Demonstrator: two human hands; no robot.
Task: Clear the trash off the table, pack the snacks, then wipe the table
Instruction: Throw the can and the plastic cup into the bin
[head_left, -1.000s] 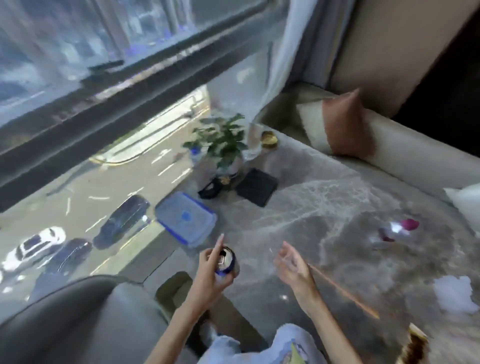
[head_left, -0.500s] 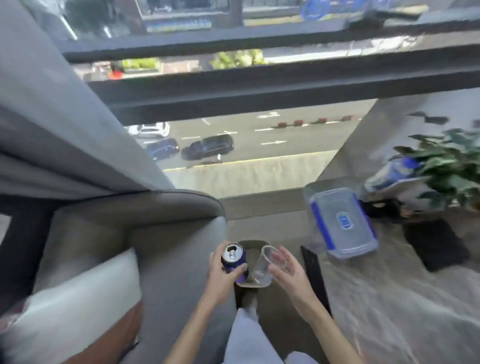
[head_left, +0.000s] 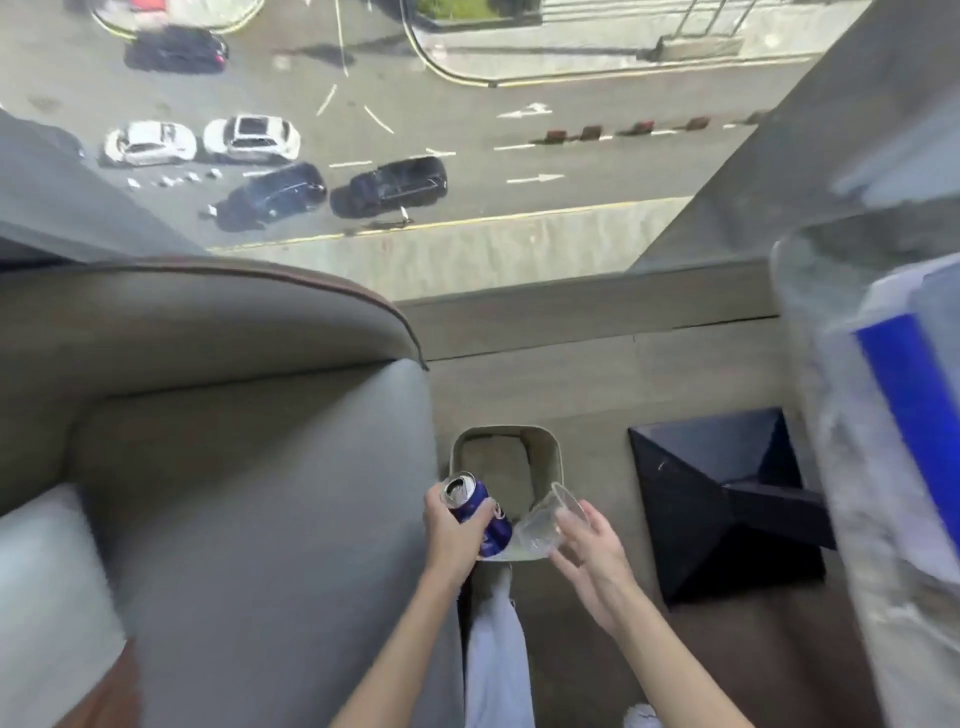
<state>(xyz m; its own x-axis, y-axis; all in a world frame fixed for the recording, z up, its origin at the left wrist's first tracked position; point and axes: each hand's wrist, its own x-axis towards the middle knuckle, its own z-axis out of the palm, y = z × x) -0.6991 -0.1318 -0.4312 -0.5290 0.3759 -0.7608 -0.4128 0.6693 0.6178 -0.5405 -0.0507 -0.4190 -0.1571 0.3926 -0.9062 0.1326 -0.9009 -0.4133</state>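
Both bare forearms extended forward, side by side. Left hand (head_left: 453, 532) curled round a blue can (head_left: 480, 512); right hand (head_left: 592, 551), palm inward, pinched a clear cup (head_left: 543, 525) between thumb and loosely extended fingers.

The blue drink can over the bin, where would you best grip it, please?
Round its mid-wall, from the left, as the left hand does: the blue drink can is a tilted cylinder, and the clear plastic cup crowds its right.

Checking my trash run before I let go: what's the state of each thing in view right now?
blue can: opened, tilted, gripped by left hand over the bin.
clear cup: looks empty, tipped sideways, pinched by right hand.
bin: uncovered, upright on the floor.
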